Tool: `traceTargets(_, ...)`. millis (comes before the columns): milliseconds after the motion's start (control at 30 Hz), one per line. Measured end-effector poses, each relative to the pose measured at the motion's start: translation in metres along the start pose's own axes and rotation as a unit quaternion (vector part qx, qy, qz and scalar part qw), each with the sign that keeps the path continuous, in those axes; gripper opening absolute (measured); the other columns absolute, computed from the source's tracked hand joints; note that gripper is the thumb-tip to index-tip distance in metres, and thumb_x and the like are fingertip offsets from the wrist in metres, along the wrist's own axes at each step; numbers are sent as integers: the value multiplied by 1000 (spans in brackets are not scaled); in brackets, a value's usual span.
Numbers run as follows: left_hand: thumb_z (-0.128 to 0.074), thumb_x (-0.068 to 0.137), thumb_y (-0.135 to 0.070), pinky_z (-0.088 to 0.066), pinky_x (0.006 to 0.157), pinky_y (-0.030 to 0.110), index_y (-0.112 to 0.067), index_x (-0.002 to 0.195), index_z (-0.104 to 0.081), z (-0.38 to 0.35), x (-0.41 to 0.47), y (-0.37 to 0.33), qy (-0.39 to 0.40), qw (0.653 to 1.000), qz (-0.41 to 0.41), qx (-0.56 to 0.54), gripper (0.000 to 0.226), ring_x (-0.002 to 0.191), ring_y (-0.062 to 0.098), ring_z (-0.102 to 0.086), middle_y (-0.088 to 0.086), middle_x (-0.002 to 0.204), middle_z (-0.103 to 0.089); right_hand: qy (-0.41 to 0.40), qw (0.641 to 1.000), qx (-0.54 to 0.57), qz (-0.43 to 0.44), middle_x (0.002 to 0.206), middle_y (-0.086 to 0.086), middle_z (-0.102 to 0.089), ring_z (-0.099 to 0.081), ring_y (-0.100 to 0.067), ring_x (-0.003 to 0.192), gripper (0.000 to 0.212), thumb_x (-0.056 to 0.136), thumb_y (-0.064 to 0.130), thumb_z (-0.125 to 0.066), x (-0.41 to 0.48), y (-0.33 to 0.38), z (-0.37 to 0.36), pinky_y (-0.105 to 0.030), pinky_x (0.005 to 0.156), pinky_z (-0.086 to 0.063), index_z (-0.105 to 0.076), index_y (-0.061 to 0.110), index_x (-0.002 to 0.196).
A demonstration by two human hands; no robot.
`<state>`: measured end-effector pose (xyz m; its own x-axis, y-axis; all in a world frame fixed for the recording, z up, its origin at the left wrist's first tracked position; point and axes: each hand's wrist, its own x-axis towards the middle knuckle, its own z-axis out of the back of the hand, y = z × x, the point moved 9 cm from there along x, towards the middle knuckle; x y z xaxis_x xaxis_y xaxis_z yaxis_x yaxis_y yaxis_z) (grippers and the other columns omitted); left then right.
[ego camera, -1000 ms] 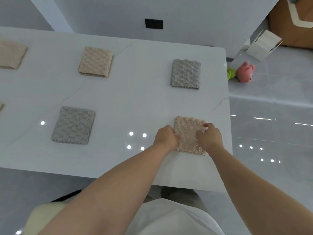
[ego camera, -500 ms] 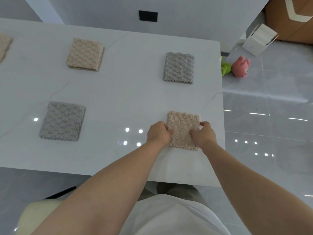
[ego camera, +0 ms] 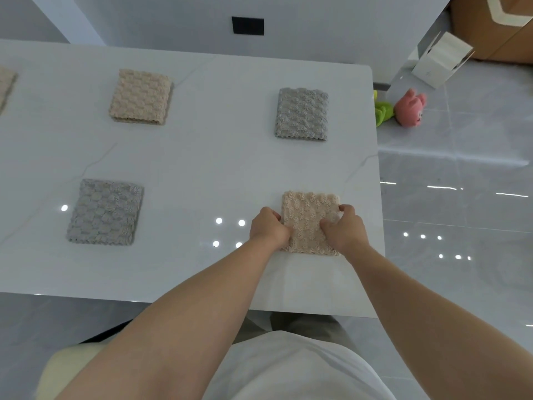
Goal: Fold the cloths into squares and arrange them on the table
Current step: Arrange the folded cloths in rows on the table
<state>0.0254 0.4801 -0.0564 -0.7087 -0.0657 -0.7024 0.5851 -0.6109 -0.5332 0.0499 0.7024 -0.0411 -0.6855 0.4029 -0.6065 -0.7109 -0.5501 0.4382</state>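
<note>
A folded beige cloth (ego camera: 305, 215) lies flat near the front right corner of the white table (ego camera: 207, 157). My left hand (ego camera: 268, 228) grips its left edge with curled fingers. My right hand (ego camera: 344, 229) holds its right side, thumb on top of the cloth. Other folded squares lie apart on the table: a grey cloth (ego camera: 302, 113) at the back right, a beige cloth (ego camera: 140, 96) at the back middle, a grey cloth (ego camera: 106, 211) at the front left. The edge of another beige cloth (ego camera: 5, 88) shows at the far left.
The table's right edge runs just beside the held cloth. On the glossy floor to the right lie a pink plush toy (ego camera: 409, 108), a green toy (ego camera: 383, 111) and a white box (ego camera: 438, 62). A cream chair (ego camera: 63, 368) is at the lower left.
The view has shifted a little. Both hands stay on the front right beige cloth; my right hand has moved from its top right corner down onto its right side.
</note>
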Motion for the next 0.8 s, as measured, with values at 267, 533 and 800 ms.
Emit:
traceTargets(267,-61,97,-35,-44,83,29,-15,140,-49,18,17,-53,-37,991,-120,47,49,108,23,-61,7,125,-61,25,996,-56,59,142,-17,-39,-57,-30,105,86,87,31,-69,12,27,16,-37,88,-47,-18,29,156)
traceTargets(533,-62,96,-29,-50,85,32,-20,94,-63,20,37,-79,-21,978,-151,145,10,101,23,-64,3,106,-71,73,987,-101,99,111,-10,-61,-57,-17,76,27,98,31,-51,31,46,23,-26,56,-41,-55,19,122)
traceTargets(800,-63,93,-14,-47,75,26,-10,91,-70,24,37,-86,-25,975,-131,177,8,96,24,-65,8,100,-72,119,967,-197,106,99,-12,-66,-60,-28,93,36,94,41,-58,39,49,27,-37,79,-48,-66,6,102)
